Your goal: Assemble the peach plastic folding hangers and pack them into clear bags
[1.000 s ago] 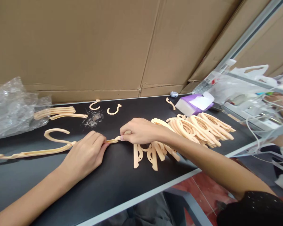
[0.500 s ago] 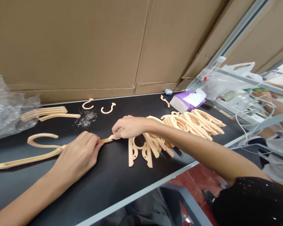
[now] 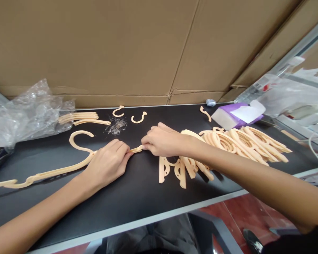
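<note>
A beige plastic clothes hanger [image 3: 60,171] lies across the black table, its hook pointing away from me and its left arm reaching the picture's left edge. My left hand [image 3: 110,160] is closed round its right arm, close to the hook. Just beyond those fingers the arm's tip shows, and my right hand [image 3: 163,140] pinches at that end. Whether a separate piece sits inside the right fingers is hidden. Under and beside my right wrist is a heap of beige hanger pieces [image 3: 182,173], some with round cut-outs.
Loose hooks [image 3: 140,118] and stacked hanger arms [image 3: 92,121] lie at the back left, near whitish crumbs [image 3: 117,126] and crumpled clear plastic [image 3: 39,109]. A purple tissue pack [image 3: 234,114] stands at the back right. Cardboard [image 3: 108,49] walls off the far edge.
The view has swung left, so the table's contents appear farther right. More of the hanger's left arm shows. Both hands stay on the hanger's right arm, and the right fingers appear less hooked over its end.
</note>
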Demonstrator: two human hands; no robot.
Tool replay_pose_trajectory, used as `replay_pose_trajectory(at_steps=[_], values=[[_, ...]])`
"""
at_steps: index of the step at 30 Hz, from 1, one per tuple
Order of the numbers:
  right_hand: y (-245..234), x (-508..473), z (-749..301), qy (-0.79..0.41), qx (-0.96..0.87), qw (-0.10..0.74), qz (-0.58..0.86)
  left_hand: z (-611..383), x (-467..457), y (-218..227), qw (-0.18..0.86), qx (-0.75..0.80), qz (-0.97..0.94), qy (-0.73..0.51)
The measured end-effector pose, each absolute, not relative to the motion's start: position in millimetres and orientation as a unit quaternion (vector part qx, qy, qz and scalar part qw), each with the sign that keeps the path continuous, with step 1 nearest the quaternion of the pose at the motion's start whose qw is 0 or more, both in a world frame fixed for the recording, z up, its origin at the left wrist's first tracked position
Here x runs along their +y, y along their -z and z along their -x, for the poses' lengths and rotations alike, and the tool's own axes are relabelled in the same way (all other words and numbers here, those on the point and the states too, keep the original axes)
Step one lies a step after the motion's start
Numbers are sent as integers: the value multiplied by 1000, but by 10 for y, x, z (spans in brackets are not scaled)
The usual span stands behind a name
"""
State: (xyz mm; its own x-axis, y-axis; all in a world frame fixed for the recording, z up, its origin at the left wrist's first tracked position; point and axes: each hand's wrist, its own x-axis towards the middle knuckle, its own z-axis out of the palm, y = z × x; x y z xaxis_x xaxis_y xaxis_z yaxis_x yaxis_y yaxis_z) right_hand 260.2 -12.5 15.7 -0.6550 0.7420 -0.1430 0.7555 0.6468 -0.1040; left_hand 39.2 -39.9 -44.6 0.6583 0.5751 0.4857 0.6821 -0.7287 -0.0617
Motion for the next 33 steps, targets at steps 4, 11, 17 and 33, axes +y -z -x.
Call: replay_pose_trajectory(at_steps=[4, 11, 17, 33], values=[[-125, -189, -2606, 0, 917, 44, -397, -391, -404, 438, 123, -348, 902, 222], [-55, -228, -2626, -86, 928, 44, -359, -381, -404, 441, 114, -356, 899, 229], [-84, -289, -2592, -78, 920, 41, -383, -376, -412, 439, 137, -356, 896, 226], [60, 638, -2887, 50, 827, -83, -554, -350, -428, 459, 144, -365, 889, 235]])
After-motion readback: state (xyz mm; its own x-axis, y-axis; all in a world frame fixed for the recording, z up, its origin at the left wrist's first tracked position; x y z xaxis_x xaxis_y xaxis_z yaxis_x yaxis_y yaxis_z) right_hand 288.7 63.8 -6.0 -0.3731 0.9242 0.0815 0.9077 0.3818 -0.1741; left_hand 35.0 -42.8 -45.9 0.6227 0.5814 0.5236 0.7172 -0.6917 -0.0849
